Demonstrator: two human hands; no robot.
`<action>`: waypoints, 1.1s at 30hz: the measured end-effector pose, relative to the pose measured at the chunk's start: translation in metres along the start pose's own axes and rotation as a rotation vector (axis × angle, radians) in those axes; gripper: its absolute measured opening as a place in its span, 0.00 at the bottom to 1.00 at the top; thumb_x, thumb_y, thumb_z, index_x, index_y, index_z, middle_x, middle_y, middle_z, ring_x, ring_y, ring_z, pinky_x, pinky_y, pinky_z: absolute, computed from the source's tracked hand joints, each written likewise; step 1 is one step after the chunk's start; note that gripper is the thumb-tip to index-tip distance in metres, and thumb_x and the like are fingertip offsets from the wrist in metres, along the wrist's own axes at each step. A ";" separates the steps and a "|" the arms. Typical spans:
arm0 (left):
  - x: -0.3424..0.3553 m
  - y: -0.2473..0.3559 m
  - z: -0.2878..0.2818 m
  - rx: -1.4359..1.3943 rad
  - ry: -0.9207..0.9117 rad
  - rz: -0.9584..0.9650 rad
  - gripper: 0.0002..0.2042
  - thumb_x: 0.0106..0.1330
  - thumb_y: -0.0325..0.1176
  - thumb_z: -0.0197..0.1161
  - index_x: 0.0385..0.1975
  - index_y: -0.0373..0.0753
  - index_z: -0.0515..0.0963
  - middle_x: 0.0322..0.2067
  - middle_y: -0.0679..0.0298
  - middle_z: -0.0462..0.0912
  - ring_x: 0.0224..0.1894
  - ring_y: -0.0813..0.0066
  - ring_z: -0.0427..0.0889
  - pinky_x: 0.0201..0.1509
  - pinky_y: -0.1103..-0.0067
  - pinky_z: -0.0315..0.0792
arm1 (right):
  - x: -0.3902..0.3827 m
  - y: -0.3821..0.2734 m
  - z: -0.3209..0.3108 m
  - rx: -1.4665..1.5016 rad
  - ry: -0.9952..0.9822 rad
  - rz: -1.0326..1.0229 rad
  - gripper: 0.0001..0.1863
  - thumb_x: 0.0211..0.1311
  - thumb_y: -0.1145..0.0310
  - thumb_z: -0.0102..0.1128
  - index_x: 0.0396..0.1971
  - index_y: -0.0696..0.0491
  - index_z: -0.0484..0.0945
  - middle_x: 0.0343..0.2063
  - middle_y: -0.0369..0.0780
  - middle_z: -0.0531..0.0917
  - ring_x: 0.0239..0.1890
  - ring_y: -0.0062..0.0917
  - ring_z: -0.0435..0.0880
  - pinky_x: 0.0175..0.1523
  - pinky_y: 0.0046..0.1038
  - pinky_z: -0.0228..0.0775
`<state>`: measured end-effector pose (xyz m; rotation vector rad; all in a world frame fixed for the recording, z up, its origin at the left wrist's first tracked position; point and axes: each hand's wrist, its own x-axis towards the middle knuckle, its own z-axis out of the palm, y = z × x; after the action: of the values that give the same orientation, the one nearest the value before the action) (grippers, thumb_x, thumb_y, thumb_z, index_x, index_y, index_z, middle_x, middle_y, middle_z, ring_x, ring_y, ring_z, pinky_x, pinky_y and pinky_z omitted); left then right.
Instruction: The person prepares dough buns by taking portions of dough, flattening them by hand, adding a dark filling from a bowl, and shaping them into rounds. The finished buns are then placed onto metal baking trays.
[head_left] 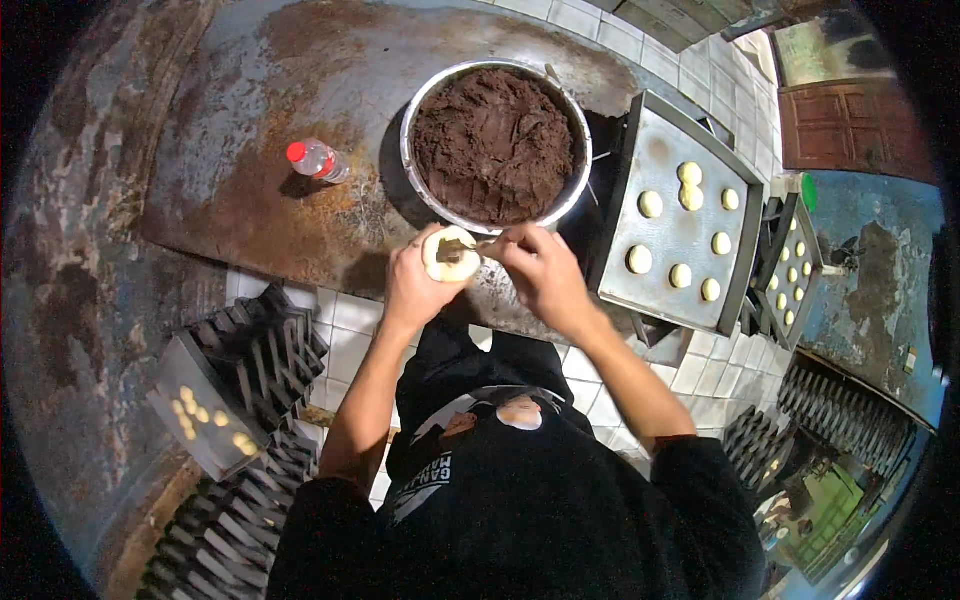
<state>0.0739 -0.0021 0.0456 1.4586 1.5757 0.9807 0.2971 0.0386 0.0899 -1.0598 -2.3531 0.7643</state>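
My left hand [415,290] cups a pale round of dough [466,271] with its fingers bent around the edge. A small lump of dark brown filling [452,254] sits in the dough's middle. In its closed fingers my right hand [545,268] grips a slim tool [484,244], whose far end reaches onto the filling; its exact shape is too small to tell. Both hands are at the table's near edge, just below a large metal bowl [407,150] heaped with crumbly dark brown filling [495,140].
Right of the bowl, a metal tray [655,130] carries several pale dough balls [681,275]. Another tray [800,215] with dough balls stands farther right. A red-capped plastic bottle [318,161] is on the worn table [230,130]. Stacked dark trays [225,520] and a tray of dough [175,365] are at lower left.
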 end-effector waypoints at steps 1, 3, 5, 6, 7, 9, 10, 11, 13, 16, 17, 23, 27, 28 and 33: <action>0.003 0.003 -0.003 0.114 0.052 0.055 0.21 0.52 0.35 0.82 0.44 0.35 0.83 0.36 0.52 0.91 0.41 0.54 0.92 0.47 0.66 0.83 | -0.012 0.002 0.015 -0.082 0.092 -0.038 0.28 0.53 0.81 0.63 0.56 0.44 0.84 0.47 0.42 0.80 0.47 0.42 0.82 0.52 0.40 0.77; 0.009 0.008 -0.007 0.096 -0.002 0.024 0.19 0.55 0.34 0.79 0.45 0.34 0.84 0.37 0.51 0.91 0.41 0.56 0.92 0.47 0.66 0.82 | -0.042 0.016 0.041 -0.061 0.123 -0.004 0.30 0.51 0.84 0.62 0.57 0.46 0.82 0.48 0.44 0.79 0.48 0.45 0.81 0.52 0.40 0.77; 0.005 -0.028 -0.002 0.054 0.005 -0.020 0.19 0.57 0.33 0.78 0.46 0.34 0.84 0.38 0.52 0.91 0.41 0.57 0.92 0.48 0.67 0.82 | -0.071 0.029 0.069 0.143 0.248 0.243 0.29 0.52 0.86 0.61 0.56 0.50 0.81 0.47 0.45 0.78 0.48 0.46 0.81 0.52 0.41 0.77; 0.004 -0.042 0.000 0.005 0.001 -0.065 0.18 0.58 0.33 0.77 0.47 0.33 0.84 0.38 0.52 0.91 0.41 0.59 0.92 0.48 0.68 0.82 | -0.087 0.045 0.085 0.216 0.268 0.297 0.25 0.54 0.86 0.61 0.54 0.54 0.81 0.47 0.48 0.79 0.47 0.47 0.81 0.52 0.41 0.77; 0.005 -0.043 0.000 0.011 -0.014 -0.056 0.18 0.58 0.33 0.77 0.47 0.33 0.84 0.38 0.52 0.91 0.41 0.59 0.92 0.48 0.68 0.82 | -0.105 0.057 0.101 0.314 0.233 0.534 0.20 0.61 0.83 0.62 0.53 0.56 0.81 0.46 0.51 0.80 0.48 0.51 0.82 0.54 0.43 0.76; 0.008 -0.038 0.001 -0.054 -0.151 -0.116 0.19 0.59 0.32 0.76 0.48 0.33 0.84 0.40 0.53 0.91 0.42 0.62 0.91 0.50 0.69 0.81 | -0.147 0.105 0.129 0.105 0.022 0.643 0.16 0.65 0.74 0.67 0.52 0.58 0.81 0.48 0.53 0.81 0.50 0.53 0.83 0.57 0.44 0.76; 0.006 -0.038 0.002 -0.082 -0.202 -0.110 0.19 0.58 0.32 0.77 0.49 0.32 0.84 0.41 0.54 0.91 0.43 0.66 0.90 0.50 0.70 0.81 | -0.144 0.104 0.127 0.111 0.030 0.647 0.16 0.65 0.74 0.67 0.52 0.58 0.81 0.48 0.53 0.81 0.50 0.53 0.83 0.57 0.44 0.76; 0.007 -0.033 0.004 -0.075 -0.214 -0.105 0.19 0.58 0.32 0.77 0.49 0.32 0.84 0.41 0.54 0.91 0.43 0.66 0.90 0.50 0.70 0.81 | -0.134 0.099 0.116 0.114 0.008 0.559 0.18 0.65 0.69 0.70 0.53 0.59 0.80 0.49 0.53 0.81 0.51 0.53 0.83 0.57 0.44 0.76; 0.008 -0.013 0.000 -0.064 -0.383 -0.124 0.20 0.58 0.33 0.78 0.49 0.33 0.84 0.42 0.54 0.91 0.44 0.68 0.90 0.51 0.70 0.80 | -0.086 0.062 0.069 0.223 -0.019 0.407 0.30 0.63 0.55 0.75 0.57 0.60 0.79 0.54 0.52 0.81 0.56 0.50 0.83 0.61 0.42 0.76; 0.014 0.009 0.003 -0.095 -0.500 -0.099 0.21 0.58 0.35 0.79 0.49 0.32 0.83 0.40 0.55 0.90 0.43 0.70 0.89 0.51 0.69 0.80 | -0.027 -0.001 0.004 0.476 0.093 0.212 0.37 0.53 0.56 0.83 0.61 0.56 0.80 0.56 0.46 0.81 0.59 0.38 0.82 0.63 0.36 0.75; 0.016 0.011 0.003 -0.120 -0.568 -0.096 0.21 0.58 0.35 0.79 0.48 0.32 0.84 0.40 0.56 0.90 0.44 0.71 0.89 0.51 0.69 0.80 | -0.018 -0.009 -0.007 0.474 0.101 0.132 0.35 0.53 0.58 0.83 0.59 0.56 0.81 0.54 0.46 0.82 0.57 0.36 0.83 0.61 0.35 0.76; 0.027 0.067 -0.014 -0.416 -0.763 -0.214 0.26 0.62 0.36 0.79 0.58 0.36 0.76 0.50 0.62 0.87 0.48 0.76 0.86 0.49 0.73 0.81 | -0.019 -0.008 -0.043 0.644 0.057 0.382 0.21 0.58 0.69 0.78 0.52 0.58 0.86 0.45 0.43 0.86 0.43 0.29 0.87 0.53 0.33 0.79; 0.023 0.069 -0.004 -0.472 -0.624 -0.086 0.19 0.68 0.34 0.73 0.54 0.37 0.77 0.44 0.66 0.84 0.46 0.81 0.82 0.51 0.78 0.76 | -0.027 -0.020 -0.054 0.919 0.059 0.398 0.31 0.57 0.65 0.80 0.60 0.57 0.82 0.52 0.46 0.83 0.51 0.35 0.86 0.56 0.35 0.79; 0.020 0.070 0.000 -0.564 -0.582 -0.144 0.17 0.70 0.34 0.71 0.53 0.36 0.77 0.42 0.67 0.84 0.46 0.81 0.81 0.51 0.78 0.76 | -0.025 -0.035 -0.067 0.658 0.137 0.304 0.36 0.55 0.62 0.81 0.64 0.56 0.78 0.57 0.47 0.79 0.56 0.39 0.83 0.57 0.37 0.79; 0.007 0.101 0.023 -0.703 -0.544 -0.342 0.14 0.72 0.33 0.59 0.54 0.35 0.76 0.42 0.68 0.81 0.45 0.78 0.80 0.51 0.77 0.74 | -0.013 -0.050 -0.093 0.016 0.080 -0.095 0.44 0.52 0.47 0.81 0.65 0.53 0.75 0.56 0.48 0.77 0.56 0.49 0.79 0.62 0.45 0.75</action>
<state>0.1361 0.0114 0.1282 0.8237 0.9008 0.7370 0.3337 0.0289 0.1888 -0.9466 -2.3078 0.6925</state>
